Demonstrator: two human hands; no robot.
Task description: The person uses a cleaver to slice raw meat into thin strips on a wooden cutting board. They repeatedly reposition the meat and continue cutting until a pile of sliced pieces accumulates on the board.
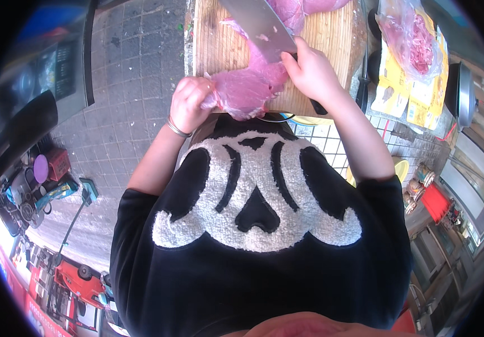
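A large piece of raw pink meat (246, 86) lies on a wooden cutting board (221, 46), its near end hanging slightly over the front edge. My left hand (191, 101), with a metal bangle at the wrist, grips the meat's left end. In my right hand (313, 73) is a cleaver (263, 29), its broad blade slanting to the upper left across the meat. The black end of its handle shows below the palm. More raw meat (322, 5) lies beyond the blade at the top of the picture, partly cut off by the frame.
Right of the board, a clear plastic bag of cut meat (423, 50) sits on flattened yellow cardboard (414, 99). A dark-handled tool (362, 94) lies between them. A metal pan (465, 97) is farther right. Below the board shows part of a yellow basin (309, 120). Grey tiled floor (136, 63) extends left.
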